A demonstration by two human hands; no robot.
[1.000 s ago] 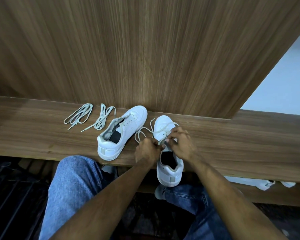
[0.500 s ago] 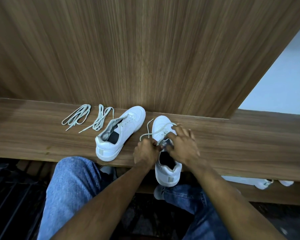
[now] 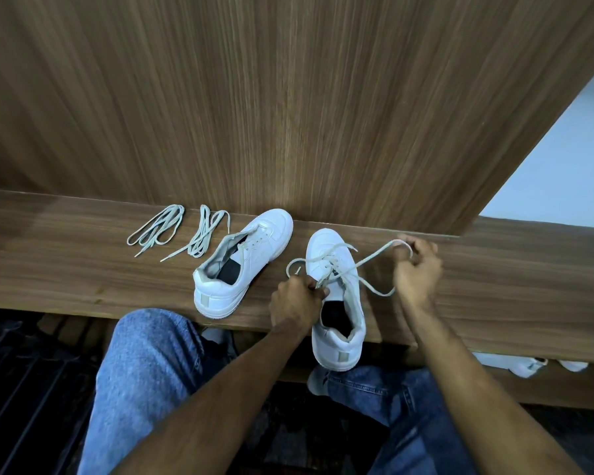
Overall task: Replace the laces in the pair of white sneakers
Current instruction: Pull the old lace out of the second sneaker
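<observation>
- Pulling a lace out to the side, the right hand has its fingers curled round the lace end near the wall panel; judging by the slack loop below it, it's drawing lace through an eyelet, tho whether that's lacing up or unlacing I can't tell.
- Left hand is clenched on the near part of the lacing at the tongue of the right-side sneaker, prob. to keep the shoe from sliding while the other hand tugs.
- That sneaker sits toe toward the panel, heel hanging over the near edge of the wooden ledge, just above the person's lap — handy for reaching w/ both hands.
- Other lace end loops loose on the ledge beside the toe, left of the shoe.
- Second sneaker lies just beside, angled, opening gaping, no lace visible in its eyelets; looks parked till its turn.
- Two bundled laces rest on the ledge left of it, well apart from the hands. Old or new, can't tell.
- Task est.: partway; one shoe in hand, the other bare.
- Risk: a hard tug could drag the overhanging shoe off the ledge.
- More white shoes show under the ledge at right, partly hidden.
</observation>
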